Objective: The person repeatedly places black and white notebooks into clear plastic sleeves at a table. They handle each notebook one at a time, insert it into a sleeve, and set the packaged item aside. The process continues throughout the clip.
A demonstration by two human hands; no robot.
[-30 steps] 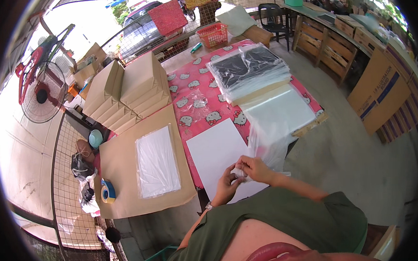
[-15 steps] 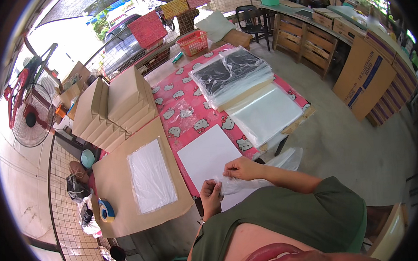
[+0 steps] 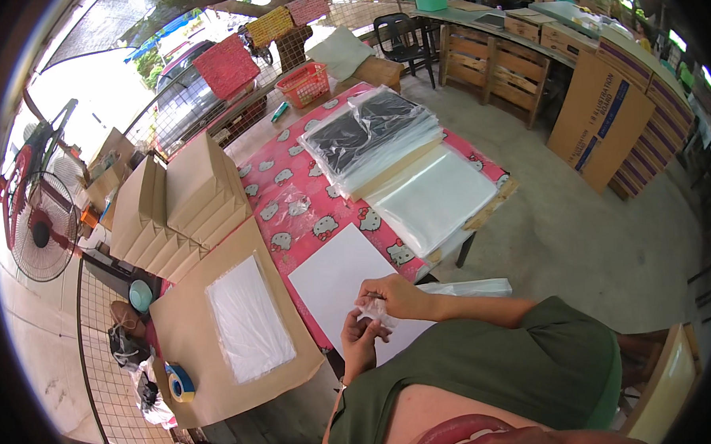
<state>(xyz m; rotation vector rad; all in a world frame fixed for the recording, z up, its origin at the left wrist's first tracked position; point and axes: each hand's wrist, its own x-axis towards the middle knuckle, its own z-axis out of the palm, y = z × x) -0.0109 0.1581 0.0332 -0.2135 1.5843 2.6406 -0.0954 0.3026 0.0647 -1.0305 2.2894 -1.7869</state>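
Observation:
Both hands are closed on a clear plastic bag (image 3: 382, 312), gathered and crumpled between the fingers. My left hand (image 3: 359, 338) pinches it from the near left side. From the right, my right hand (image 3: 393, 296) grips it with curled fingers. A flatter length of plastic (image 3: 477, 289) shows beyond my right forearm; it looks like part of the same bag. Under the hands lies a white board sheet (image 3: 333, 264), its near part covered by them. To the left, a white plastic-wrapped pack (image 3: 251, 322) rests on a brown board (image 3: 187, 334).
A pink patterned tablecloth (image 3: 279, 192) bears stacked plastic-wrapped dark sheets (image 3: 371, 130) and clear plastic sleeves (image 3: 434, 199). Folded brown cardboard (image 3: 199, 189) stands at the left, near a tape roll (image 3: 180, 383) and a fan (image 3: 42, 228). A red basket (image 3: 303, 84) sits at the back.
My hands have drawn closer together and the plastic between them is more bunched. The bag's loose end beyond the right forearm has dropped flatter. The view has shifted slightly.

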